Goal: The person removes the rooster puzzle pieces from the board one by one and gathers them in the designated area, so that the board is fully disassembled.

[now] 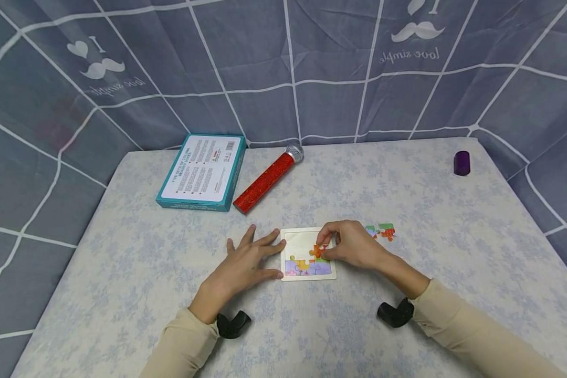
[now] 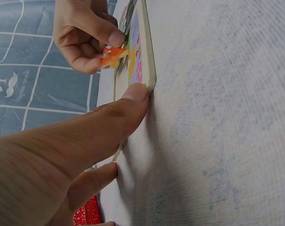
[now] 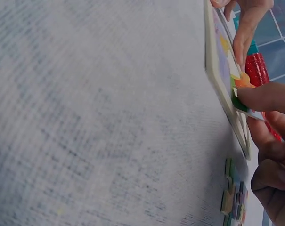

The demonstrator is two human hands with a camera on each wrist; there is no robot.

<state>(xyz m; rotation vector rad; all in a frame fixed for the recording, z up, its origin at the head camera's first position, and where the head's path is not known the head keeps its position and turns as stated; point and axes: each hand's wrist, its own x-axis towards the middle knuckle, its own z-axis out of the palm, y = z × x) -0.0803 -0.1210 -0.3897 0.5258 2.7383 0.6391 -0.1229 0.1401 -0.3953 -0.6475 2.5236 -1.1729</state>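
Observation:
A small white puzzle frame lies on the table, its lower part filled with joined purple and yellow puzzle pieces. My right hand pinches an orange puzzle piece between thumb and fingers over the frame's right side. In the left wrist view the piece is held tilted above the joined ones. My left hand is spread, with thumb and fingertips at the frame's left edge. Several loose puzzle pieces lie beyond the right hand, partly hidden by it; the right wrist view shows loose pieces too.
Behind the left hand lie a teal and white box and a red glittery microphone. A dark purple cylinder stands at the back right of the patterned tablecloth. Grey checked fabric hangs round the table.

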